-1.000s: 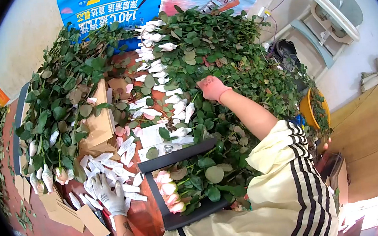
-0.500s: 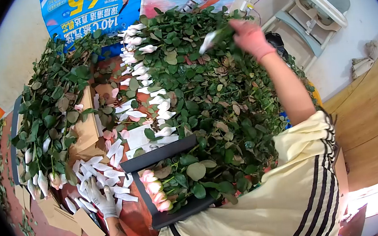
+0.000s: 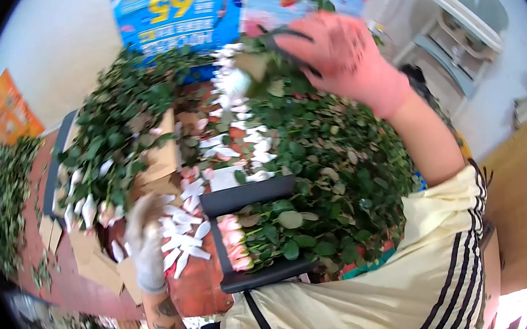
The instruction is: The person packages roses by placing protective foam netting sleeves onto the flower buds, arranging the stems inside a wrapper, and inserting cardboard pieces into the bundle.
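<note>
Our right hand (image 3: 352, 59), one leafy rose (image 3: 253, 67) held; our left hand (image 3: 144, 235) (blurred, grip we cannot tell), near white sleeves (image 3: 183, 240).

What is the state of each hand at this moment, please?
Left hand: too blurred to tell if it is open, closed or holding something.
Right hand: closed, holding a leafy rose.

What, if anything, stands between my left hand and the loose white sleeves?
Nothing visible does. Your left hand is right beside the loose white sleeves, most of which lie to its right on the red table. The brown cardboard lies off to its left. The hand is blurred, so I can't tell whether it touches any sleeve.
</note>
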### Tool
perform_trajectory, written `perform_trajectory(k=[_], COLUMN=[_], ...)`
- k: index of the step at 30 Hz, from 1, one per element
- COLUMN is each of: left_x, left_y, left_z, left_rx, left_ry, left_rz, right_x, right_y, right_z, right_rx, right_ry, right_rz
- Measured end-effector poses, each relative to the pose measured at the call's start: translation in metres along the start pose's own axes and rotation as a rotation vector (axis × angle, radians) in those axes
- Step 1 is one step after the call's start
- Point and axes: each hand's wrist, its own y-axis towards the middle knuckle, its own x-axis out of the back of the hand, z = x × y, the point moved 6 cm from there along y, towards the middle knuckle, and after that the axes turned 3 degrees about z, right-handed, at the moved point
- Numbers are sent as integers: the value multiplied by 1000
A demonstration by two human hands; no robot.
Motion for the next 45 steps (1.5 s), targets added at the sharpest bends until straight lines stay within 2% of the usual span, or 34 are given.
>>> perform_trajectory(k=[2, 4, 6, 8, 10, 12, 16, 18, 19, 20, 23, 24, 26, 27, 28, 29, 30, 32, 36, 37, 41, 43, 45], left_x=[-40, -77, -102, -118, -122, -116, -114, -104, -100, -99, -83, -79, -76, -76, -72, -73, -77, -83, -94, -96, -98, -98, -98], left_y=[5, 0, -1, 7, 22, 25, 24, 20, 18, 16, 8, 3, -3, -3, -3, -5, -7, -9, -11, -12, -12, -12, -11], left_z=[-4, -12, -21, -30, -21, -22, -14, -13, -17, -23, -44, -58, -73, -81, -96, -106, -115, -122, -123, -123, -123, -121, -125], left_rx=[254, 360, 306, 249, 272, 185, 193, 136, 92, 92, -87, -18, -155, -122, -289, -381, -469, -502, -552, -560, -574, -581, -558], left_ry=[-347, -480, -499, -924, -1293, -1514, -1631, -1228, -1127, -1129, -819, -636, -425, -397, -62, -19, 22, 64, 110, 113, 127, 101, 98], left_rz=[417, 765, 865, 734, 542, 368, 333, 77, 15, 12, -42, -125, -71, 16, 44, 24, 7, 77, 85, 92, 86, 80, 76], right_x=[1, 3, 6, 16, 23, 20, 23, 15, 12, 9, 14, 15, 7, 13, 16, 11, 22, 24, 29, 32, 28, 19, -7], right_y=[0, -1, -5, 0, -6, -17, -30, -42, -44, -45, -39, -37, -42, -36, -33, -40, -30, -52, -46, -50, -53, -54, -86], right_z=[19, 29, 37, 48, 61, 74, 91, 101, 105, 108, 127, 130, 136, 133, 133, 137, 137, 143, 144, 144, 144, 150, 163], right_rx=[-13, -29, -34, -10, 10, 14, -24, -62, -97, -130, -153, -174, -90, -140, -184, -216, -214, -203, -242, -242, -265, -319, -281], right_ry=[114, 228, 259, 370, 431, 453, 477, 474, 516, 557, 625, 683, 784, 938, 1094, 1139, 1229, 1026, 1190, 1049, 1144, 1388, 1302], right_rz=[110, 129, 141, 202, 152, 160, 109, 125, 173, 220, 299, 304, 290, 314, 343, 358, 241, 186, 239, 228, 233, 329, 408])
